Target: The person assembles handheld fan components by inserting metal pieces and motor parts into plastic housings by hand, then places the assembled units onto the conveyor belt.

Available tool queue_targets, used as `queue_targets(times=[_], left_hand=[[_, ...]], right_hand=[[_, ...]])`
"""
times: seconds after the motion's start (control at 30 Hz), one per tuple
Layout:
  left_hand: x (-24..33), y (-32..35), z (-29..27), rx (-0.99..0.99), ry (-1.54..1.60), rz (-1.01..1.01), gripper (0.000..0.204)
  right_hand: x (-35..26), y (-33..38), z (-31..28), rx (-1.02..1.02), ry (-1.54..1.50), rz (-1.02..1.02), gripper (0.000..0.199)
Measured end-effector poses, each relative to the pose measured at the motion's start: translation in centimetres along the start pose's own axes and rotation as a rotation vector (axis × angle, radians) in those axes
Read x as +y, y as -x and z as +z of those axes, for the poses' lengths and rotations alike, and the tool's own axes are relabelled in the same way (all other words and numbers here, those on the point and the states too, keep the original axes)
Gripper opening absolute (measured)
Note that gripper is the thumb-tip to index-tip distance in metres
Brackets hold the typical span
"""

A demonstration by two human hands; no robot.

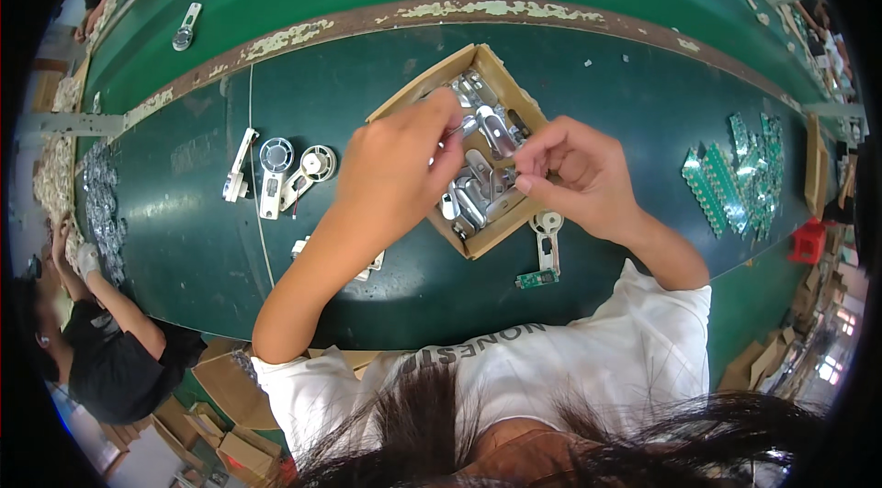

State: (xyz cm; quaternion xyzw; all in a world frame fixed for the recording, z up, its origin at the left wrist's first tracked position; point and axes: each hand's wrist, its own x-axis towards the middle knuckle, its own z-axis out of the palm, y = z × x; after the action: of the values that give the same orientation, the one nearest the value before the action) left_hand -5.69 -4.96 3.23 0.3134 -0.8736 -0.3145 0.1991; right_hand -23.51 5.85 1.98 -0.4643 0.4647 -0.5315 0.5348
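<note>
A shallow cardboard box [497, 76] on the green table holds several shiny metal clips [473, 198]. My left hand [397, 166] hovers over the box and pinches one metal clip [467, 127] between thumb and fingers. My right hand [574, 171] sits at the box's right edge with fingers curled, its fingertips near the clips; whether it holds a small part is hidden by the fingers.
White plastic parts with round speakers [276, 162] lie left of the box. A white part with a small green circuit board [544, 258] lies below my right hand. Green circuit strips [735, 175] are stacked at right. Another person [101, 341] works at lower left.
</note>
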Motion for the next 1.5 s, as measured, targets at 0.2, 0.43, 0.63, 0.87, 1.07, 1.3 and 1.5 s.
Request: queue_targets(times=[0.2, 0.43, 0.63, 0.87, 1.07, 1.3, 1.5], left_hand=[[0.3, 5.1, 0.3, 0.048, 0.619, -0.177, 0.011], [1.0, 7.8, 2.6, 0.058, 1.016, -0.386, 0.013], [0.3, 8.2, 2.9, 0.097, 1.282, -0.374, 0.020], [0.7, 8.1, 2.5, 0.143, 0.967, -0.515, 0.020], [0.5, 8.3, 2.2, 0.124, 1.163, -0.451, 0.015], [-0.2, 8.5, 2.7, 0.132, 1.294, -0.345, 0.015], [0.3, 8.1, 2.8, 0.134, 1.275, -0.443, 0.014]], right_hand=[[-0.4, 0.2, 1.1, -0.079, 0.156, -0.063, 0.016], [-0.3, -0.8, 2.6, -0.231, 0.399, -0.286, 0.014], [-0.5, -1.0, 3.5, -0.229, 0.524, -0.323, 0.013], [-0.1, -1.0, 2.9, -0.137, 0.605, -0.363, 0.013], [0.0, -1.1, 3.9, -0.168, 0.510, -0.292, 0.014], [0.5, -1.4, 3.5, -0.148, 0.547, -0.387, 0.014], [0.0, -1.4, 3.7, -0.174, 0.778, -0.511, 0.017]])
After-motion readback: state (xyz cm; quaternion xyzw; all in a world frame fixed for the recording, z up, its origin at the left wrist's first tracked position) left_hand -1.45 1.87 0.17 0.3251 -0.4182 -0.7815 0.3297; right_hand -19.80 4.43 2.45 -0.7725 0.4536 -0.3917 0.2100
